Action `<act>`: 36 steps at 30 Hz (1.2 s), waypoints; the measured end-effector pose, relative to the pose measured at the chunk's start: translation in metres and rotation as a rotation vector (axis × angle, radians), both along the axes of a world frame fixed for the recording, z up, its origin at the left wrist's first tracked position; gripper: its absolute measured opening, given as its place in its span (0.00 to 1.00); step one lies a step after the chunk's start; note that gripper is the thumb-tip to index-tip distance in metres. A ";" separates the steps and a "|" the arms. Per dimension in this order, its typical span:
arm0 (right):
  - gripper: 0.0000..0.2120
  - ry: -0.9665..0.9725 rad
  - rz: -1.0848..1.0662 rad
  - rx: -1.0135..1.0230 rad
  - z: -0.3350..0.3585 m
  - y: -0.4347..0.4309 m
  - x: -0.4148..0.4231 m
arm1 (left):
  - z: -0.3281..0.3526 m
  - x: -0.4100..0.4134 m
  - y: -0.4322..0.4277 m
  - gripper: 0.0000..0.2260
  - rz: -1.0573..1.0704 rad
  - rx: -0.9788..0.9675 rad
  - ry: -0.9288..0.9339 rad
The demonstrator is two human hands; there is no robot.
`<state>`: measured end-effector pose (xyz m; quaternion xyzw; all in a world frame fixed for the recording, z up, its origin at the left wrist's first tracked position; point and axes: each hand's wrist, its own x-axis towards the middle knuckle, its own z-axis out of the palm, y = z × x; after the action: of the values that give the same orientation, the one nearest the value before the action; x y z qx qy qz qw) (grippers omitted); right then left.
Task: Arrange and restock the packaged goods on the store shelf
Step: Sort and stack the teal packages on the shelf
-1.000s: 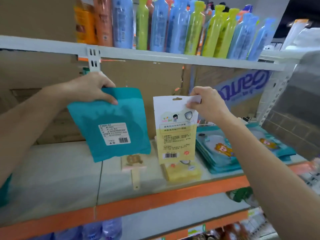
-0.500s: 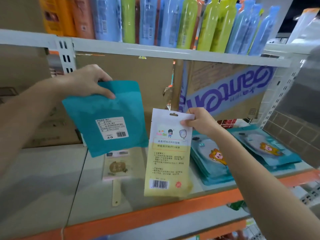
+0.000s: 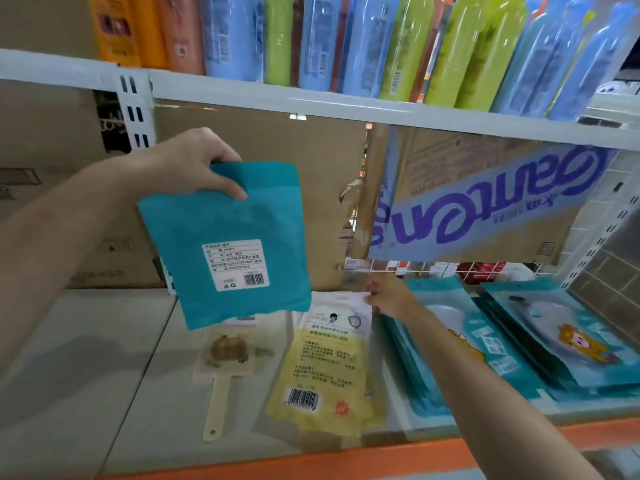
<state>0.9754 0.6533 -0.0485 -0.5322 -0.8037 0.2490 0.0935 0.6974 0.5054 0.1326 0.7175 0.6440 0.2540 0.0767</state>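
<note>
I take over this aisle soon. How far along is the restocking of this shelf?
Done: teal pouch stacks lie at right on the grey shelf. In hand: the right hand pinches the yellow-and-white flat packet lying on it; the left hand holds a white-labelled teal pouch aloft. Left: placing that pouch.

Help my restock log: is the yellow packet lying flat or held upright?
Flat: the yellow packet lies barcode-up on the shelf, right hand at its top edge.

Head camera, close, facing shelf (image 3: 90,344) downward
</note>
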 end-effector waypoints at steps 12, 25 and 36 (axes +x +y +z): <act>0.23 0.614 0.334 -0.125 0.083 -0.031 -0.009 | 0.018 0.034 0.025 0.03 -0.115 0.082 0.099; 0.08 0.799 0.101 0.140 0.071 -0.044 0.015 | 0.009 0.078 0.059 0.03 -0.266 0.103 -0.066; 0.09 0.927 0.134 -0.020 0.070 0.026 0.133 | -0.029 0.134 0.107 0.28 -0.178 0.184 -0.184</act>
<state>1.1084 0.6795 0.0214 -0.3127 -0.7072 0.4737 0.4214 0.8310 0.6122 0.1040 0.7494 0.5424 0.3686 0.0915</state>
